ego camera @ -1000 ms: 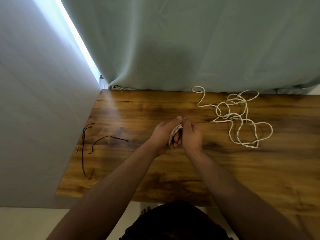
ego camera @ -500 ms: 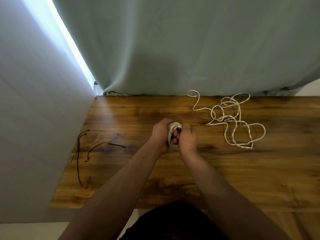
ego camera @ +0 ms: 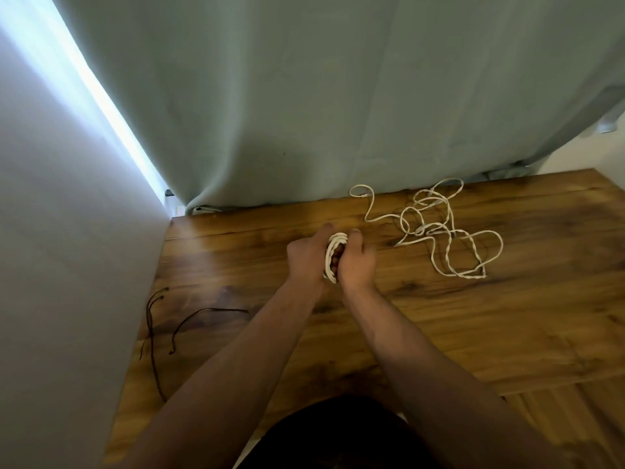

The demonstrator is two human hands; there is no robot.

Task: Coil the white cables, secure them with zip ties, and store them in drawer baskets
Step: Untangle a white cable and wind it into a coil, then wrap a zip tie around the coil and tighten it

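A coiled white cable (ego camera: pixel 333 252) stands on edge between my two hands above the wooden table (ego camera: pixel 439 333). My left hand (ego camera: pixel 306 257) grips the coil from the left, fingers curled round it. My right hand (ego camera: pixel 356 262) grips it from the right, thumb on top. A second white cable (ego camera: pixel 436 228) lies loose and tangled on the table to the right, near the back edge. Black zip ties (ego camera: pixel 203 316) lie on the table's left side. No drawer basket is in view.
A grey-green curtain (ego camera: pixel 338 96) hangs along the table's back edge. A pale wall (ego camera: pixel 67 265) borders the table on the left. The table's front edge runs just before my dark-clothed body (ego camera: pixel 338 434).
The view has shifted, so the table sits lower and more tilted. Both hands stay on the coil, which now shows a little more between them.
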